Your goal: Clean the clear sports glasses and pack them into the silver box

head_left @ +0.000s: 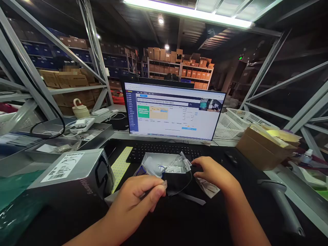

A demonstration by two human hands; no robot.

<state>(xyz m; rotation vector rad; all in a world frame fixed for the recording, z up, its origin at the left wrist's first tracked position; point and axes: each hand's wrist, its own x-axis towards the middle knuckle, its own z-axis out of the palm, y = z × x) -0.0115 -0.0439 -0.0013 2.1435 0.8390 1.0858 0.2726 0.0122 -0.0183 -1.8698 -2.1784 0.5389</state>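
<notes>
My left hand (139,196) is closed in a pinch on a small translucent piece (164,185), whose kind I cannot make out. Just beyond it sits an open grey box (156,157) holding clear plastic bags (151,165), a thin cable and a printed label (175,169). At the box's right side is my right hand (214,172), thumb and forefinger apart, close to a clear plastic wrap (186,163). A small clear bag (208,188) lies beneath this hand. On the black mat in front of the box lies a grey strip (193,198).
A large grey carton (69,181) stands at the left. Behind the box are a keyboard (146,150) and a monitor (166,116). To the right are a mouse (231,158), a handheld scanner (280,201), a cardboard box (263,150) and white baskets (228,126).
</notes>
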